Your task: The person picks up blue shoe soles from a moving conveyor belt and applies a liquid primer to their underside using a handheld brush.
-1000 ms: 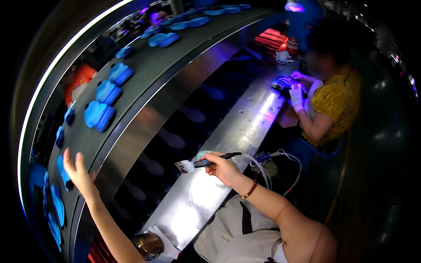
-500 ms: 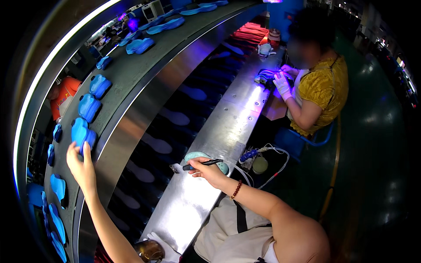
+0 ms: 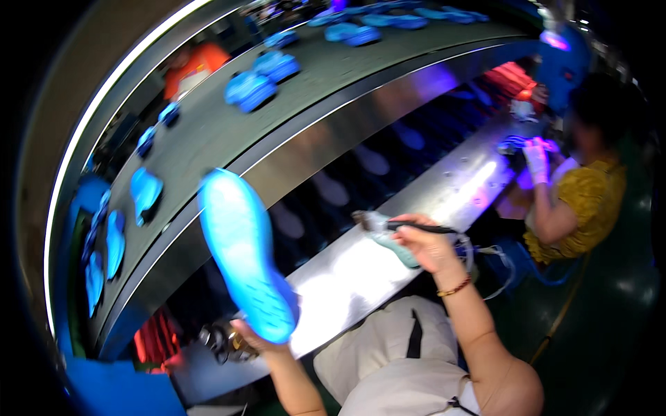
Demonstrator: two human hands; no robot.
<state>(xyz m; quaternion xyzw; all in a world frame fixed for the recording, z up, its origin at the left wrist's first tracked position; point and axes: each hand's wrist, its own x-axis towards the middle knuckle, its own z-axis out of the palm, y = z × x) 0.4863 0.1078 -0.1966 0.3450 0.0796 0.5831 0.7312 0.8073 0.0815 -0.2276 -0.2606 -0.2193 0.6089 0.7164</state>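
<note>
My left hand grips a bright blue shoe sole by its lower end and holds it upright beside the conveyor. The sole's broad face shows, blurred by motion; most of my fingers are behind it. In my right hand is a slim black pen, pinched between thumb and fingers. Just under that hand, a pale green sole-shaped piece lies on the metal bench. A small light item with a dark end is next to it, too blurred to name.
A curved dark conveyor carries several blue soles. Below it, grey sole shapes lie on a dark rack. A co-worker in yellow sits at the bench's far right. Another person in orange is beyond the conveyor.
My left hand has taken a blue sole off the conveyor and brought it toward me. The view has swung left. My right hand still holds the pen over the pale green piece.
</note>
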